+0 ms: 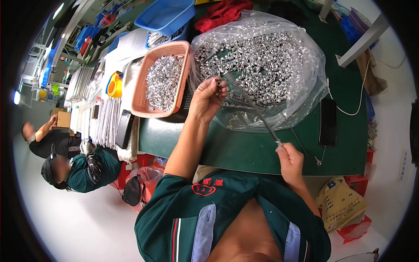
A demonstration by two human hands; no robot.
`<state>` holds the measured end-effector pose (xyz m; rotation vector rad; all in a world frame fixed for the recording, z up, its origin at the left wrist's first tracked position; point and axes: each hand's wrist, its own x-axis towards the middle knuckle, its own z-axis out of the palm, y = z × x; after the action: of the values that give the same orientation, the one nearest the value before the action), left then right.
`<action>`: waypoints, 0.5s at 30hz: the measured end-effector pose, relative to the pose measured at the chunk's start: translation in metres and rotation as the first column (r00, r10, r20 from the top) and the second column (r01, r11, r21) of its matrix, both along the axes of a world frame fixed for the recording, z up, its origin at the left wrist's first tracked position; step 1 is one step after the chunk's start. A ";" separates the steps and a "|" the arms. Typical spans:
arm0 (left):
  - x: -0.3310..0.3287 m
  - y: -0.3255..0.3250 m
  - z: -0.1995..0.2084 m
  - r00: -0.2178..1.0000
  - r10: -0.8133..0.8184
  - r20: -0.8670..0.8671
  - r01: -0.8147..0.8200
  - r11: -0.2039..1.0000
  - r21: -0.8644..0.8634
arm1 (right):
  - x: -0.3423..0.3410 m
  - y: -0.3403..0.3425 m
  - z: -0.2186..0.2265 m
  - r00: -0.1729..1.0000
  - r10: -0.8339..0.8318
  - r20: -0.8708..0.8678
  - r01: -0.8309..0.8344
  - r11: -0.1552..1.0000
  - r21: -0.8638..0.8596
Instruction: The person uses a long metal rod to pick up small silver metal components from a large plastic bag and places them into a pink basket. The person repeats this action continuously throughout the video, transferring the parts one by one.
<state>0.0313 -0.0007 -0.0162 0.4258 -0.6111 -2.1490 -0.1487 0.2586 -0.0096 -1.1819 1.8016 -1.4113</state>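
Pinching metal piece, left hand; gripping thin rod, right hand

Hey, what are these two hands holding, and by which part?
The left hand pinches a small, round, silvery metal piece by its sides. The right hand grips a long, thin, grey rod-like tool by its end nearest the wearer.

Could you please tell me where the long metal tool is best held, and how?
The long metal tool is probably best held at its near end, with the grip coming from the lower right, where the right hand holds it: it slants to the upper left, and this should leave its slender length free.
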 end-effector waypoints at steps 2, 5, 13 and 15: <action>0.000 0.000 0.000 0.999 0.015 0.038 -0.014 1.000 -0.021 | -0.001 -0.003 -0.004 0.998 0.048 -0.033 -0.043 0.989 0.142; 0.004 -0.003 0.000 0.996 0.026 0.089 -0.020 0.997 -0.075 | -0.005 -0.003 0.002 0.999 0.029 -0.038 -0.025 0.994 0.110; 0.002 -0.002 0.007 0.980 0.096 0.177 -0.061 0.979 -0.192 | -0.008 0.002 0.001 0.999 0.040 -0.026 -0.037 0.993 0.113; 0.000 -0.001 0.009 0.967 0.108 0.232 -0.048 0.967 -0.252 | -0.008 0.002 0.001 0.999 0.041 -0.033 -0.036 0.991 0.131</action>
<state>0.0312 -0.0015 -0.0068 0.5727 -0.9702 -1.9292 -0.1563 0.2601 -0.0086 -1.1744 1.8550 -1.2380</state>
